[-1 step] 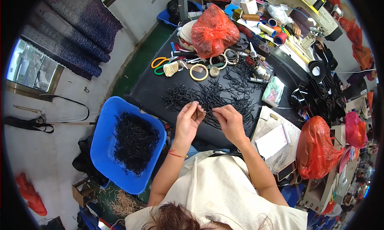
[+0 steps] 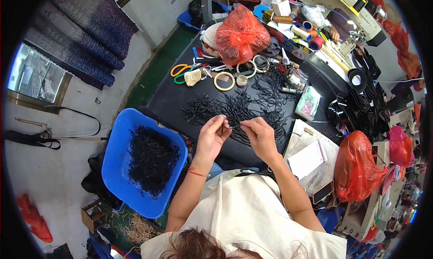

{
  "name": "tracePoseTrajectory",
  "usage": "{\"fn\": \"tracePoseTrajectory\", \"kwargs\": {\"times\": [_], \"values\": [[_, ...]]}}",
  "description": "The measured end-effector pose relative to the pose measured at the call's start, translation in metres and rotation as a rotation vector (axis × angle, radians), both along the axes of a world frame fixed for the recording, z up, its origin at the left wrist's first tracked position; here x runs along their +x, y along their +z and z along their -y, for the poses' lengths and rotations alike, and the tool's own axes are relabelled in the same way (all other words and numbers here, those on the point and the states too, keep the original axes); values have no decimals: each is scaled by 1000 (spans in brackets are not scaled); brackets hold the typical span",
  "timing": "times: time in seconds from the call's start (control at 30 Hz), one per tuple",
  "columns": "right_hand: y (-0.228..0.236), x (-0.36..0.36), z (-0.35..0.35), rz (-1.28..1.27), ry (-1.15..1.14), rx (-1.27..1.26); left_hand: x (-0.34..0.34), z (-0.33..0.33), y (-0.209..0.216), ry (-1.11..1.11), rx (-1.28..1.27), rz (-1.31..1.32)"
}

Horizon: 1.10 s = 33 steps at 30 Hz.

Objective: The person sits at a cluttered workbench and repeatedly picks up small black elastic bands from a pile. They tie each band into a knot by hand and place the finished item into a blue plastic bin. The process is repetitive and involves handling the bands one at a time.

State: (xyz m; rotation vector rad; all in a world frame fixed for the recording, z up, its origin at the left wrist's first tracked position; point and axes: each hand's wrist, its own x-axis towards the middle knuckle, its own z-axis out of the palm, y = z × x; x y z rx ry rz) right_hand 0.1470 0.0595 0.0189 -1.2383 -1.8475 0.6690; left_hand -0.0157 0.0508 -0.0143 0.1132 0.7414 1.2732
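Over the near edge of the black table, my left hand (image 2: 211, 138) and my right hand (image 2: 261, 138) face each other with a thin dark cord (image 2: 235, 127) between them. Each hand pinches the cord between thumb and fingertips. Just beyond my fingers lies a loose heap of black cords (image 2: 239, 106), spread across the tabletop. On my left, a blue plastic tub (image 2: 113, 169) holds a tangled pile of black cord loops (image 2: 152, 162). What the fingertips do at the cord's ends is too small to make out.
Behind the cords are tape rolls (image 2: 224, 82), orange-handled scissors (image 2: 179, 70) and a red plastic bag (image 2: 242, 36). To the right lie a board with white paper (image 2: 307, 160), a phone (image 2: 323, 192) and another red bag (image 2: 359, 166). A sewing machine (image 2: 361, 20) stands at the far right.
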Motion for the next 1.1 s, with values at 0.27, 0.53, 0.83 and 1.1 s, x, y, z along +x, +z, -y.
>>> {"fn": "tracePoseTrajectory", "kwargs": {"times": [0.27,0.53,0.83,1.1], "values": [[9,-6,-1,97,128,97,-2,5,22,-290,-16,-325],[21,10,0,187,152,59,-11,6,0,-377,139,-624],[10,13,-4,-110,122,-237,-10,15,23,-366,249,-340],[15,-7,23,-264,141,-510,-5,19,12,-201,209,-559]]}}
